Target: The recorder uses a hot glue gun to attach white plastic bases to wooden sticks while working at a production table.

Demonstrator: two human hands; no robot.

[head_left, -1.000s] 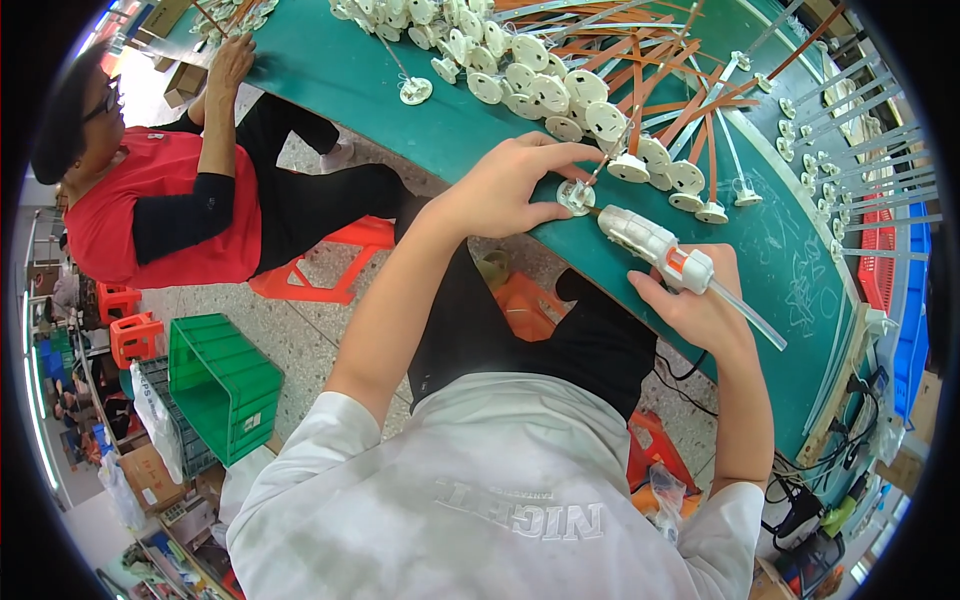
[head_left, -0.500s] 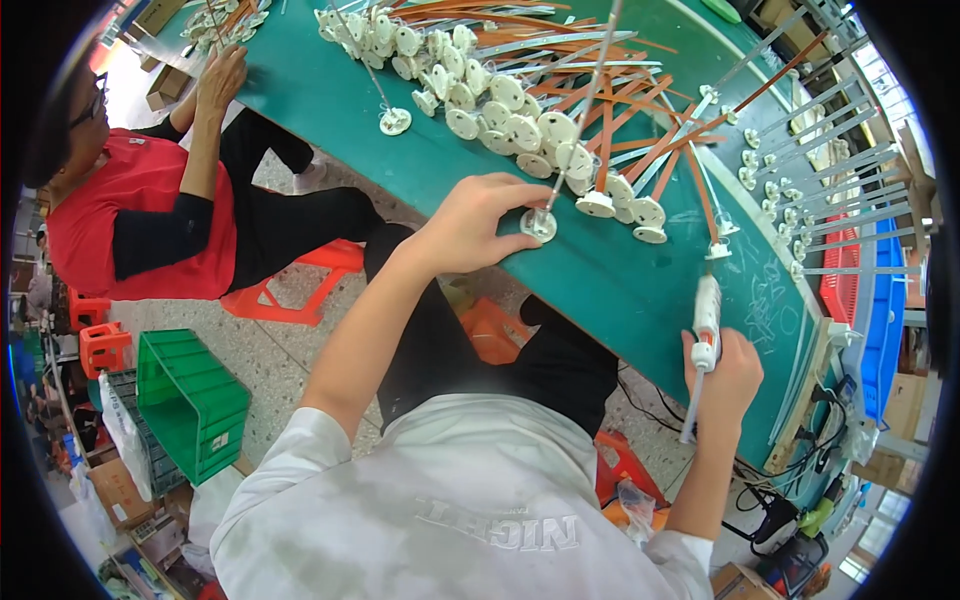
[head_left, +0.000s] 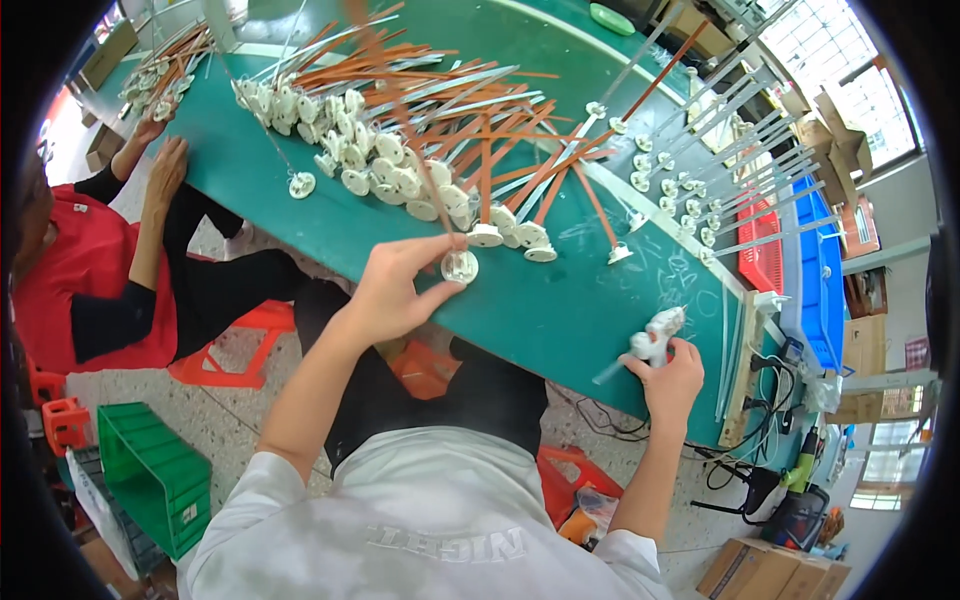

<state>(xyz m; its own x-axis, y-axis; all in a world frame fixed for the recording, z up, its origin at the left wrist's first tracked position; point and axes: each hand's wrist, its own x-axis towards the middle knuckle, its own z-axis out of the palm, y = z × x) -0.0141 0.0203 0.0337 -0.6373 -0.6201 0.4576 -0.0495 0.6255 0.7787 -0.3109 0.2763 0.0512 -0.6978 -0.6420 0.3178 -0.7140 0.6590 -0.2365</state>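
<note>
The grip of the left hand [head_left: 388, 290] pinches 1 white disc [head_left: 461, 267] by its edges, apparently to steady its rod [head_left: 414, 146]; the right hand [head_left: 674, 380] clasps a glue gun [head_left: 656, 338].

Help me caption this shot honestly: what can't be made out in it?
In the head view:
- Upper end of the strip above the left hand: blurred and cut off by the top edge.
- Trigger of the glue gun: too small to tell, and the right hand covers part of the gun.
- Rear of the disc pile: hidden by discs in front, so no count.
- Co-worker: head partly lost in the dark left rim.
</note>
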